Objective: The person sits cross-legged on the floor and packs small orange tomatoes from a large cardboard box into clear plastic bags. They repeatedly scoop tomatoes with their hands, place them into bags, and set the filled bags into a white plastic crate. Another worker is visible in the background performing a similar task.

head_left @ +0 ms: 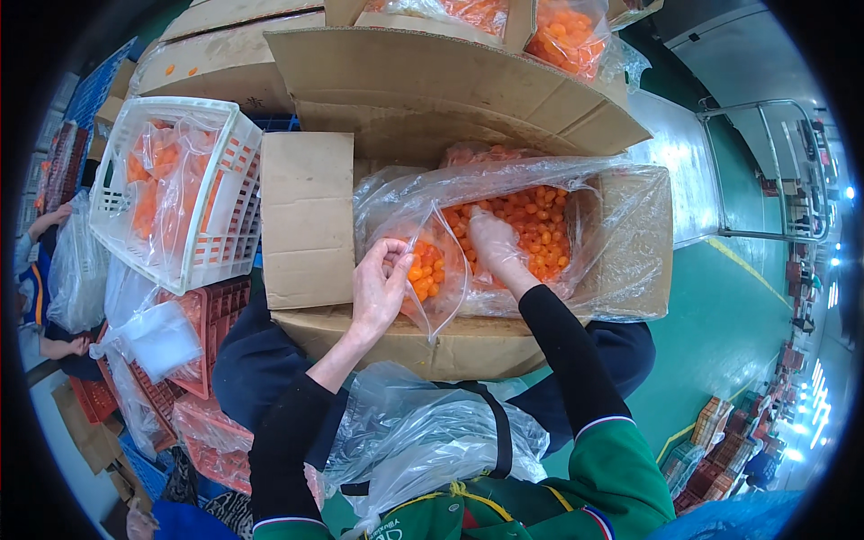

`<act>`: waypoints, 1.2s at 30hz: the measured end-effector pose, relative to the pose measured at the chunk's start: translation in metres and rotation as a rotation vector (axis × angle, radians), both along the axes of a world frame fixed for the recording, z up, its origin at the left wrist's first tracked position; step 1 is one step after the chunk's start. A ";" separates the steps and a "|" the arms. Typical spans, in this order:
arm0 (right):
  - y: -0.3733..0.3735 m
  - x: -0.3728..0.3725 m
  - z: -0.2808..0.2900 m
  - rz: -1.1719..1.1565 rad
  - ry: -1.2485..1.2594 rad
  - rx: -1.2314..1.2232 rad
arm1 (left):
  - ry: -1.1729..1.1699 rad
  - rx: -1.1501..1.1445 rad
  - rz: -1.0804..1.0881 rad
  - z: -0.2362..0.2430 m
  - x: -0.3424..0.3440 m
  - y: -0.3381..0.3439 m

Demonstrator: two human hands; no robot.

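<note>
In front of me an open cardboard box is lined with a large clear plastic sheet. Inside it lies a heap of small, shiny, oval orange pieces that look like small fruits. My left hand pinches the rim of a smaller clear plastic bag, which holds some of the same orange pieces. My right hand reaches into the heap just right of that bag. It seems to wear a thin clear glove, and its fingertips are hidden among the pieces.
At the left, a white plastic crate holds bagged orange pieces, above red crates. Another filled bag sits in a box at the back. Clear bags lie on my lap. A metal trolley stands right; another person's hand shows far left.
</note>
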State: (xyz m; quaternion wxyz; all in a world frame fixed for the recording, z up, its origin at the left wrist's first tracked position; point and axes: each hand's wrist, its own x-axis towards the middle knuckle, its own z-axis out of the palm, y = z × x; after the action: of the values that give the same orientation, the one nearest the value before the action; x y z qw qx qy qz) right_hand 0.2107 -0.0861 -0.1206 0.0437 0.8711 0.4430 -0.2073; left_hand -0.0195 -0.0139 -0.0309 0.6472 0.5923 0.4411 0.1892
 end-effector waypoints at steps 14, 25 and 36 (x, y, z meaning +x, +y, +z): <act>-0.037 0.013 0.009 0.047 0.460 0.091 | 0.015 0.027 -0.015 -0.005 0.006 0.000; -0.020 -0.082 0.151 -0.535 1.271 0.829 | -0.054 -0.002 0.115 -0.004 -0.005 -0.004; -0.079 0.057 0.075 0.045 -0.130 -0.148 | -0.061 0.007 0.137 -0.005 0.000 -0.005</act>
State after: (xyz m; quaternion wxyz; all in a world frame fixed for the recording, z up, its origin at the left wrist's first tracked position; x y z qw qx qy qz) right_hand 0.2677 -0.1653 -0.0454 0.1410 0.8669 0.4424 -0.1815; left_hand -0.0193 -0.0186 -0.0360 0.6439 0.5570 0.4598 0.2524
